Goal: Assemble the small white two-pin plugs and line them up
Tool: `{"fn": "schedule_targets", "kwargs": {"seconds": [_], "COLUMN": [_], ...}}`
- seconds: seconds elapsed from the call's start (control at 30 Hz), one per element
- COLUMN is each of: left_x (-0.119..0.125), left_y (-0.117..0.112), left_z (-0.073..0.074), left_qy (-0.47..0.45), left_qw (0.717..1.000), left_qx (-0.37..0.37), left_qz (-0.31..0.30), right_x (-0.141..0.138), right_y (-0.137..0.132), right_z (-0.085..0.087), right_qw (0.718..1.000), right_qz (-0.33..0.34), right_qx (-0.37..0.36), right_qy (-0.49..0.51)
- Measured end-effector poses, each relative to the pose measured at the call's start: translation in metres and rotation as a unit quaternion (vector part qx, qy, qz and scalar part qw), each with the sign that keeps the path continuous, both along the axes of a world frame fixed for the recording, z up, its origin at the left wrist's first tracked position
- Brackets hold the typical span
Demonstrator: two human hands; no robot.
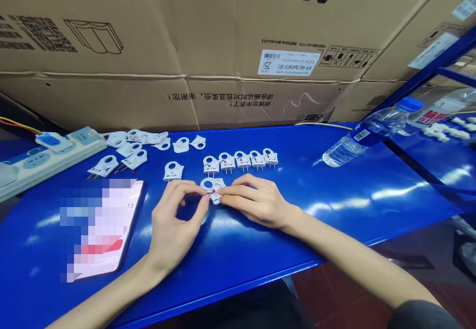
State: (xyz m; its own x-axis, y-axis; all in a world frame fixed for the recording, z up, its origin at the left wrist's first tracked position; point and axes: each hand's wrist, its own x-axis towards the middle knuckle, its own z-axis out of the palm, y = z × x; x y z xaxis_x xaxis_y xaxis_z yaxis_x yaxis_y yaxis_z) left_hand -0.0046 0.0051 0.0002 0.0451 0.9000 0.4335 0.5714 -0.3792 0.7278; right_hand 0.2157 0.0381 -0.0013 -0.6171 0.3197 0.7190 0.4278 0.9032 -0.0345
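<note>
A white plastic plug housing (207, 184) with a round hole lies on the blue tabletop between my hands. On its inner side sits a small red part (213, 191) with a thin dark wire (210, 193). My left hand (177, 225) is closed in a pinch, thumb and forefinger meeting at this wire on the housing's left side. My right hand (258, 200) has its fingers pressed together on the housing's right edge, holding it. Just behind are several similar plug housings (242, 160) in a row, pins towards me. Another housing (173, 171) stands left of the row.
Loose white housings and covers (137, 137) lie at the back left beside a power strip (80, 145). A phone (111, 235) with a blurred screen is left of my left hand. A water bottle (345, 148) leans at the right. Large cardboard (223, 46) walls the back.
</note>
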Motion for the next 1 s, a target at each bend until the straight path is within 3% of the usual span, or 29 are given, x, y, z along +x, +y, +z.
{"fn": "schedule_targets", "kwargs": {"seconds": [0.23,0.43,0.53,0.83,1.0], "left_x": [0.0,0.002,0.002,0.004,0.003], "left_y": [-0.002,-0.003,-0.002,0.0,-0.002], "left_z": [0.001,-0.007,-0.009,-0.005,-0.005], "left_qy": [0.001,-0.139,-0.162,-0.158,-0.08], "left_qw": [1.0,0.987,0.979,0.978,0.987], "left_qx": [-0.013,-0.081,-0.122,-0.136,-0.139], "left_qz": [-0.004,0.006,-0.015,-0.017,-0.031], "right_x": [0.001,0.002,0.002,0.002,0.004], "right_y": [0.0,-0.002,-0.003,-0.002,0.0], "right_z": [0.0,-0.001,-0.002,-0.002,0.0], "right_qw": [1.0,1.0,1.0,1.0,0.999], "right_qz": [-0.017,-0.008,-0.011,-0.015,-0.034], "right_qx": [0.004,-0.001,-0.005,-0.004,-0.03], "right_qy": [-0.005,0.001,-0.011,-0.006,0.022]}}
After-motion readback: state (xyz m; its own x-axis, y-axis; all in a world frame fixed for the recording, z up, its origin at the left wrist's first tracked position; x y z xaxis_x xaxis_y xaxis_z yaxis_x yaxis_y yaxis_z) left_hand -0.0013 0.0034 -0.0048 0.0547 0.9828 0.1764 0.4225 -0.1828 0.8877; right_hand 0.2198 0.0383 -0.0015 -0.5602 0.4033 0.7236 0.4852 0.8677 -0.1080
